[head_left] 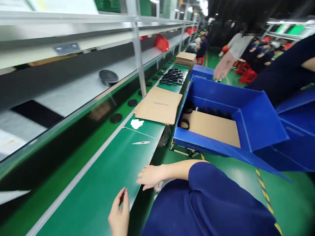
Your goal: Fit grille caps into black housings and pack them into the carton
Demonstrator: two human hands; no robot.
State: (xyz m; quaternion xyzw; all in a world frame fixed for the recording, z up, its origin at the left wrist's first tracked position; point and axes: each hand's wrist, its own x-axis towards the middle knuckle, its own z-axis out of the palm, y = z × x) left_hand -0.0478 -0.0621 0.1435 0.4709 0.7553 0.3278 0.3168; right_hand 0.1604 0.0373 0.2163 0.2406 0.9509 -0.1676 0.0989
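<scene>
My left hand [119, 212] is over the near part of the green bench [98, 183]. Its fingers curve loosely toward the thumb, the tips close together, with a gap behind them and nothing visible inside. At the bench's right edge, my right hand [152, 174] has its fingers stretched out, palm down, holding nothing visible. Beyond both hands a slim silver blade-like tool [141, 143] lies on the bench. A crumpled white scrap [136, 123] is farther up, beside brown cardboard sheets [159, 105].
A blue bin [209, 139] at right holds black rings [184, 124] and a cardboard sheet. Black round parts [115, 118] line the green strip at left; more [172, 77] are heaped farther along. A metal post [139, 59] supports the shelf. Another person [236, 49] stands beyond the bin.
</scene>
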